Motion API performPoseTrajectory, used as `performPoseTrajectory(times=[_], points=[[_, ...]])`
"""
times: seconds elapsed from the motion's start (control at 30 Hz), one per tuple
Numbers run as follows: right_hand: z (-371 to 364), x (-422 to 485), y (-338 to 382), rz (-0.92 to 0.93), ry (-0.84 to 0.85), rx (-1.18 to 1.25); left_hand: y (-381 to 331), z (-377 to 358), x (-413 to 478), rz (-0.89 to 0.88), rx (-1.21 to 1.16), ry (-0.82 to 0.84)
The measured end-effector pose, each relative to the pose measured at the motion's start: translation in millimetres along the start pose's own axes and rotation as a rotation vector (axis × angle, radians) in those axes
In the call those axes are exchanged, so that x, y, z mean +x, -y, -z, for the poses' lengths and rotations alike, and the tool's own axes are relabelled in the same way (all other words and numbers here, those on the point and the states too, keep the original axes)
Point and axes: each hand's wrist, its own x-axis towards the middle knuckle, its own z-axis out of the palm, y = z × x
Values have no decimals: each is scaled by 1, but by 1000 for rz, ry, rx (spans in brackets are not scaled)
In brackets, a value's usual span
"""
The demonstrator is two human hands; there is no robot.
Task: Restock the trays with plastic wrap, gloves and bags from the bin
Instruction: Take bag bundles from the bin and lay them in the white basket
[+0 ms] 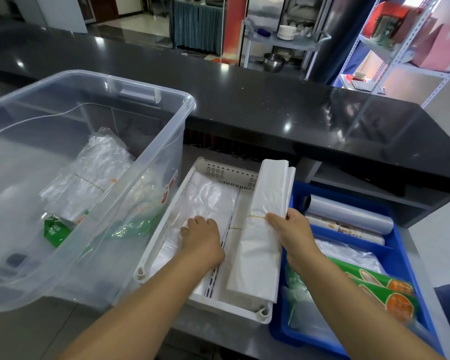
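Note:
A white tray [151, 258] sits between the clear bin [146, 162] and the blue tray [400, 245]. My right hand [294, 235] grips a banded bundle of white bags [263, 229] by its right edge, over the white tray's right compartment. In the left compartment my left hand [202, 236] rests with curled fingers on a flat stack of clear bags [205, 201]; a grip cannot be made out. The bin holds clear bag bundles [89, 175] and a green packet [55, 228]. Plastic wrap rolls [348, 214] and green-orange boxes [385, 289] lie in the blue tray.
A dark glossy counter [270, 100] runs behind the trays, with a shelf recess beneath it. The grey work surface [424, 255] extends right of the blue tray. A metal rack [400, 61] and a cart with plates [286, 32] stand beyond the counter.

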Motion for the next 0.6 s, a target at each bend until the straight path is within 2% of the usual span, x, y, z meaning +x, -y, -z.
performPoseTrajectory(times=[0.37, 0.6], points=[[-8, -4, -3, 4, -18, -42, 21, -11, -7, -100, -105, -148], [-8, -5, -6, 2, -33, -52, 23, -7, -1, -66, -15, -277]])
